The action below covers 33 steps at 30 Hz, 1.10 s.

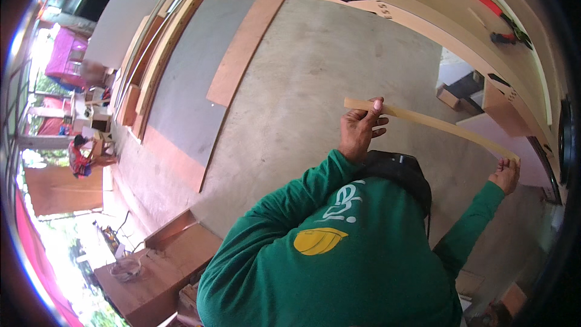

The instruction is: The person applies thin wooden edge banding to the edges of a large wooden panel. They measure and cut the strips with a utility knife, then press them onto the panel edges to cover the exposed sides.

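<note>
At centre frame my left hand [360,130] pinches one end of a thin wooden strip [433,123], which runs down to the right where my right hand [506,174] grips its other end, above the concrete floor [315,66].

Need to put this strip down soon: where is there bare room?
Bare concrete floor lies between the leaning boards on the left and the workbench. The bench top is crowded by a red-handled tool. Both hands grip the wooden strip.

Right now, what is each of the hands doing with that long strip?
Left hand: closed on one end of the thin wooden strip.
Right hand: gripping the strip's other end, fingers curled around it.
</note>
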Each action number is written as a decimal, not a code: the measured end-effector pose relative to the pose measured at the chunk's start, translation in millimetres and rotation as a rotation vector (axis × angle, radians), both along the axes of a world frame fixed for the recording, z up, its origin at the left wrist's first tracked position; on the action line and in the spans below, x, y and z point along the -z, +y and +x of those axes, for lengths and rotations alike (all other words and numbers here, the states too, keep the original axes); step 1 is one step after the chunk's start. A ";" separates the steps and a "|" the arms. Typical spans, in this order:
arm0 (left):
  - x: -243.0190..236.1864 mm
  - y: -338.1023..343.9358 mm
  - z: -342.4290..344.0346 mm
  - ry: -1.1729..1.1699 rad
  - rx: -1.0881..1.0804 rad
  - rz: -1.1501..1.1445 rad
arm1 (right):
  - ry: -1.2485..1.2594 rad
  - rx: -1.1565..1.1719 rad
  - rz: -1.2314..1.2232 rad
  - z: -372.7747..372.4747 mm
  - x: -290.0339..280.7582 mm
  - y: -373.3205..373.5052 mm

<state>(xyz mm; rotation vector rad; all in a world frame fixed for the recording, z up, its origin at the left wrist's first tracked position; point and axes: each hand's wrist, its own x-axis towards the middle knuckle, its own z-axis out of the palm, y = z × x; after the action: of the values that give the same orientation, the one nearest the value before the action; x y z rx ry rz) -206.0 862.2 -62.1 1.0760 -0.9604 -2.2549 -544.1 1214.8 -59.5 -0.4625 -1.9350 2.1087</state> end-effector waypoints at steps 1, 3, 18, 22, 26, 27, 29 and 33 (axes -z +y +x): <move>-0.5 1.1 -2.2 0.001 0.027 0.002 | 0.034 -0.003 -0.001 -1.2 5.7 13.7; -2.1 2.9 -5.4 0.001 0.074 -0.004 | 0.037 0.017 -0.006 0.8 7.1 31.9; -14.5 17.0 -4.8 0.008 0.195 -0.112 | -0.110 -0.156 -0.027 14.7 57.6 137.2; 15.4 7.2 -3.9 -0.115 0.153 -0.082 | 0.225 -0.111 -0.336 74.1 -26.4 29.8; 2.8 -23.6 -12.6 -0.394 0.912 -0.109 | 0.338 -0.146 -0.329 100.2 -78.4 -4.8; -2.7 -23.6 -16.5 -0.401 0.936 -0.348 | 0.368 -0.176 -0.285 104.5 -87.1 -19.4; -29.6 -11.2 -24.3 -0.252 0.917 -0.699 | 0.413 -0.237 -0.195 118.2 -107.5 -41.9; -114.7 22.5 -62.4 0.116 0.770 -0.909 | 0.419 -0.538 0.137 130.4 -132.0 -74.8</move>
<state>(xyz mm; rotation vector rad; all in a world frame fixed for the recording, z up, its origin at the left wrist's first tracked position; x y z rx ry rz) -268.4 884.7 52.6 0.1600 -2.2990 -1.8927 -413.7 1140.0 72.6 0.5480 -2.0701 2.1025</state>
